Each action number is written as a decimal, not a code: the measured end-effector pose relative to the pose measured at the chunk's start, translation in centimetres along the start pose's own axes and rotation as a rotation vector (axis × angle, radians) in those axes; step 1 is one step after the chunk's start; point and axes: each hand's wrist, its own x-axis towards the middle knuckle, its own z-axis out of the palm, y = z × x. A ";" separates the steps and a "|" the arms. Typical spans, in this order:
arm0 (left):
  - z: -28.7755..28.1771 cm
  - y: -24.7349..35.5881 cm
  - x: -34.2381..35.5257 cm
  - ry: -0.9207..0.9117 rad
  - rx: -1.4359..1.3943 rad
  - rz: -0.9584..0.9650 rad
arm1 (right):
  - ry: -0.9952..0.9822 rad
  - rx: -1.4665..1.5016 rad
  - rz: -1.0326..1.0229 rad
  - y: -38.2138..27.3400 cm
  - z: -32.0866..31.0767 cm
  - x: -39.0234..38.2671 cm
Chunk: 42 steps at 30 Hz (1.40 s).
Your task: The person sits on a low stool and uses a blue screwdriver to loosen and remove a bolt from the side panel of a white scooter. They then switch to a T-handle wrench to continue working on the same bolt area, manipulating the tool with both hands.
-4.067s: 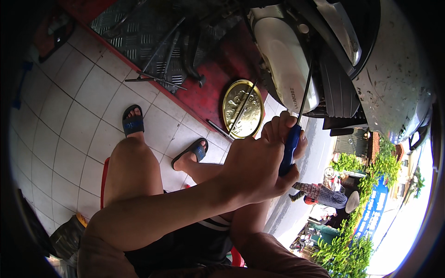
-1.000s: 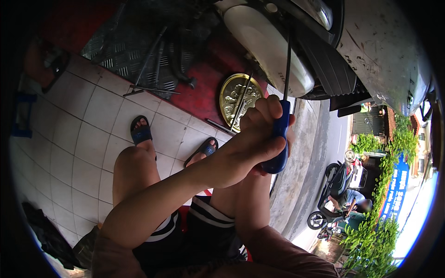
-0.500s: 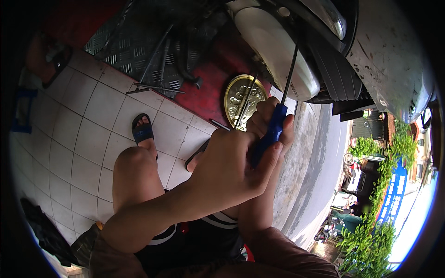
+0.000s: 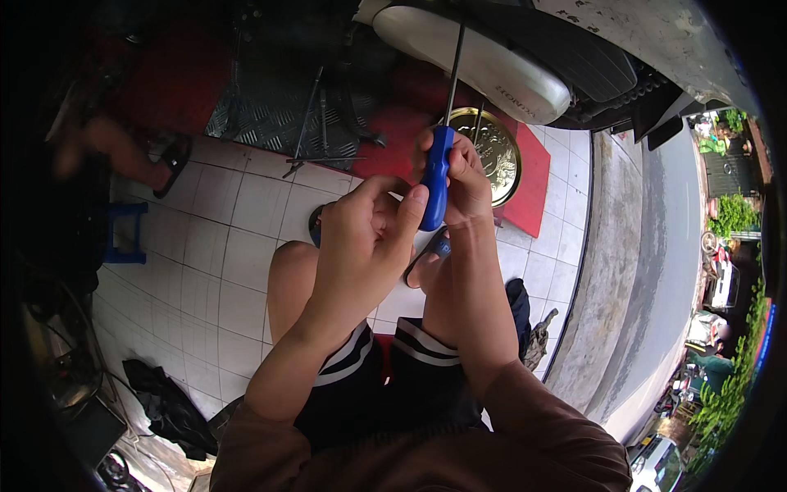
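Note:
A screwdriver (image 4: 437, 184) with a blue handle and a long dark shaft points up and away from me. My right hand (image 4: 466, 176) is closed around the upper part of its handle. Just left of it is my left hand (image 4: 369, 225), palm partly turned up, fingers loosely curled and thumb apart from them. That thumb lies against or very close to the handle's butt end. The shaft rises in front of the motorbike's silver engine cover (image 4: 475, 70); whether its tip touches anything I cannot tell.
A round golden tray (image 4: 510, 184) with a rod-like tool lies on a red board (image 4: 531, 168) under the motorbike. Long metal tools (image 4: 307, 115) lie by a dark patterned plate (image 4: 262, 123). Another person's foot (image 4: 170, 166) and a blue stool (image 4: 125, 234) are at left.
My left hand has loosened from around the screwdriver handle and moved left. The right hand keeps hold of it. My view has shifted, showing more floor and less of the motorbike.

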 end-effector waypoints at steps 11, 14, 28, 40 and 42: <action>0.3 -2.5 -1.5 0.066 -0.399 -0.176 | -0.035 0.132 0.158 1.9 1.8 0.9; -1.3 -3.3 -0.6 -0.120 -1.026 -0.325 | -0.133 0.225 0.199 2.1 1.6 0.8; 2.5 -0.7 -1.8 0.049 0.103 0.001 | -0.168 0.239 0.065 0.8 2.0 0.0; 2.7 -0.1 -1.7 0.139 0.128 0.001 | -0.148 0.164 0.006 1.1 1.6 0.0; 2.4 -0.4 -1.4 0.151 0.261 0.100 | -0.148 0.142 0.011 1.2 1.7 0.2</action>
